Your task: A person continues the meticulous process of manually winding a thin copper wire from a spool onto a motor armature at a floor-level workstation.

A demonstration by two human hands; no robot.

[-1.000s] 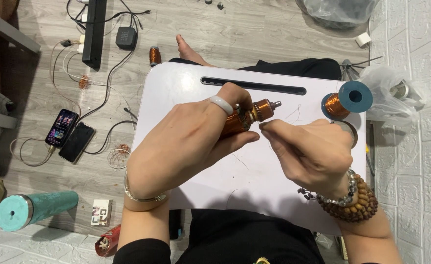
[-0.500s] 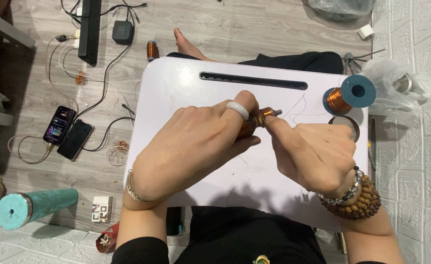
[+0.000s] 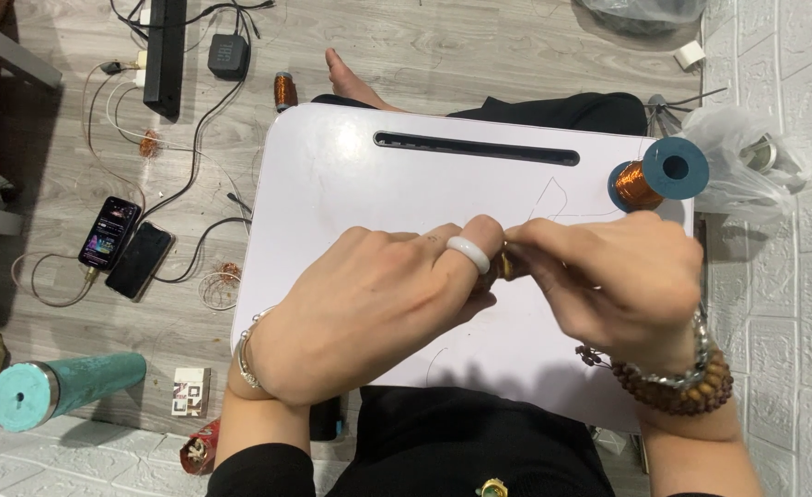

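Observation:
My left hand [image 3: 369, 308], with a pale ring on one finger, is closed around a small copper-wound part [image 3: 505, 268] over the white lap table [image 3: 351, 175]. Only a sliver of that part shows between the two hands. My right hand [image 3: 622, 281], wearing bead bracelets at the wrist, pinches at the part's exposed end, its fingertips touching the left hand's fingers. A teal spool of copper wire [image 3: 659, 175] lies on the table's far right corner, and a thin wire [image 3: 553, 193] trails across the table surface.
On the wooden floor at left lie two phones [image 3: 125, 247], cables, a black power strip [image 3: 165, 55], a small black speaker [image 3: 229, 55], a copper coil [image 3: 284, 90] and a teal bottle [image 3: 61, 388]. A plastic bag [image 3: 742, 166] sits at right by the tiled wall. A bare foot [image 3: 355, 83] rests beyond the table.
Both hands have closed in together, and the right hand now covers the part's end that showed earlier. The view has shifted slightly.

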